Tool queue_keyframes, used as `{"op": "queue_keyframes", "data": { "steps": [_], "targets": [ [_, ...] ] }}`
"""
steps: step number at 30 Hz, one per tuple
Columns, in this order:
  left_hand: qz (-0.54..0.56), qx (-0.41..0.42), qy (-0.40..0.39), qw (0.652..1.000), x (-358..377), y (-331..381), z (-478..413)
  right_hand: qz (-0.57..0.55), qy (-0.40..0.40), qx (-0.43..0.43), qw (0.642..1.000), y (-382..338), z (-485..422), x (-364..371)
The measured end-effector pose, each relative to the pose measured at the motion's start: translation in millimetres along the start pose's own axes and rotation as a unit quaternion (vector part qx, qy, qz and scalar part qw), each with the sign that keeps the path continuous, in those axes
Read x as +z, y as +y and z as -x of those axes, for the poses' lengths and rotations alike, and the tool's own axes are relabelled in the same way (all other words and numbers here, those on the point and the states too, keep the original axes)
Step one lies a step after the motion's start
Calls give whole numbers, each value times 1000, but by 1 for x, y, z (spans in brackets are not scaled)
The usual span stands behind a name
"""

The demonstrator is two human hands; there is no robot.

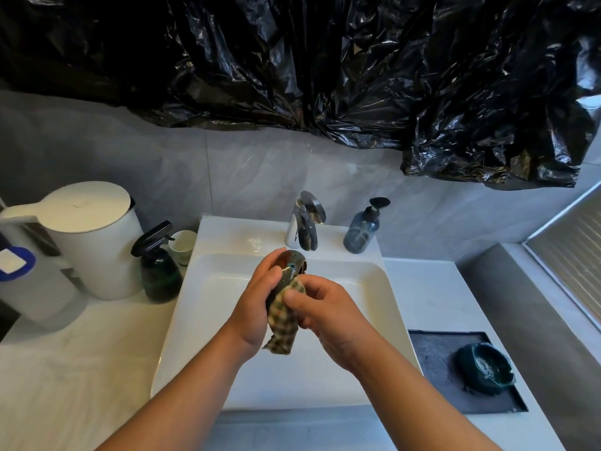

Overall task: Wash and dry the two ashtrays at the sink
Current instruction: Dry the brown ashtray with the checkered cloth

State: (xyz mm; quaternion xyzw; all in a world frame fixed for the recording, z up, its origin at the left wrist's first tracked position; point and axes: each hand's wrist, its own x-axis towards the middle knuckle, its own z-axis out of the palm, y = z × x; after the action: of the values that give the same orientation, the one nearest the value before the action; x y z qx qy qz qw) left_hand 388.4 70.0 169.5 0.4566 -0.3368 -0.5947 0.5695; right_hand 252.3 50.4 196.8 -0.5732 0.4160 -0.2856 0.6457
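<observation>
While the left hand grips a brown ashtray tilted on edge over the sink, the right hand pinches a checked cloth against it. A green ashtray sits on the dark mat on the counter.

ashtrays 2 | hands 2 | cloth 1 | bottles 2 | tap 1 | cup 1

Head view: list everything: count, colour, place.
brown ashtray: 1, brown, over sink
checked cloth: 1, beige, against it
green ashtray: 1, dark green, on mat
mat: 1, grey, right counter
sink: 1, white, centre
tap: 1, chrome, behind sink
soap dispenser: 1, blue, beside tap
spray bottle: 1, green, left of sink
cup: 1, white, behind spray bottle
lidded container: 1, white, left counter
plastic sheeting: 1, black, wall
left hand: holds brown ashtray
right hand: grips checked cloth
</observation>
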Motion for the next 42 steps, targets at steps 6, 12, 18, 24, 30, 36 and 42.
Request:
{"op": "queue_keyframes", "data": {
  "steps": [6,12,18,24,30,36,42],
  "targets": [
    [-36,-54,-60,996,-3,-3,0,75,48,-27,996,-7,2,-4],
    [47,-202,-65,976,-8,25,-12,401,9,-112,909,-7,4,-12],
    [43,-250,-11,967,-6,24,-16,579,-59,-232,780,-3,2,-13],
    [40,-158,31,986,-2,12,-9,513,-52,-131,847,2,3,-15],
    [2,-47,24,999,-2,5,-6,149,-62,-12,987,-4,4,-9],
    [-97,33,-16,995,-12,2,-5,-265,-89,29,960,8,0,-6],
    [-70,36,3,997,-4,3,-3,-90,-33,12,995,13,2,-4]
  ]
}}
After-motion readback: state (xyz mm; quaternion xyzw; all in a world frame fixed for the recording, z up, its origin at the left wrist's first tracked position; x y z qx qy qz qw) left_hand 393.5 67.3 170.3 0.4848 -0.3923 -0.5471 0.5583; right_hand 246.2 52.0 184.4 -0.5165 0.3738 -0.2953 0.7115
